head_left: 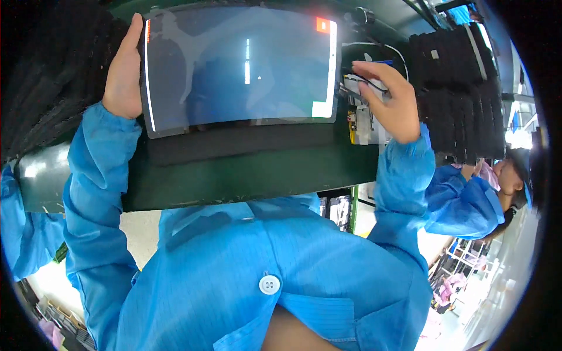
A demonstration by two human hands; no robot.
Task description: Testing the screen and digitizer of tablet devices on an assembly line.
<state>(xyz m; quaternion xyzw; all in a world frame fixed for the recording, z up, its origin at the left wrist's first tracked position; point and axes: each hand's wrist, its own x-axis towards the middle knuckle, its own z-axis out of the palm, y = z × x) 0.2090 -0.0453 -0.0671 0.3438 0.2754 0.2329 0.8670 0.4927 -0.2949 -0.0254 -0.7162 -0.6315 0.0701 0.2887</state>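
Observation:
A tablet (234,70) with a lit, dark bluish screen lies in front of me on a black pad (234,146). My left hand (123,79) grips its left edge, with part of the fingers hidden behind it. Beside the right edge, my right hand (392,102) has thumb and fingers curled around a thin black cable (374,83). The cable's end is close to the tablet's side; whether it is plugged in cannot be made out. Under that hand sits a small device with pale and yellow parts (362,126), partly covered.
The green bench top (252,175) ends just before my body. Tall stacks of black foam-like trays (459,93) stand at the right, and a white cable (395,50) curves behind my right hand. A person in blue (468,202) works at the right; another blue sleeve (23,222) shows at the left.

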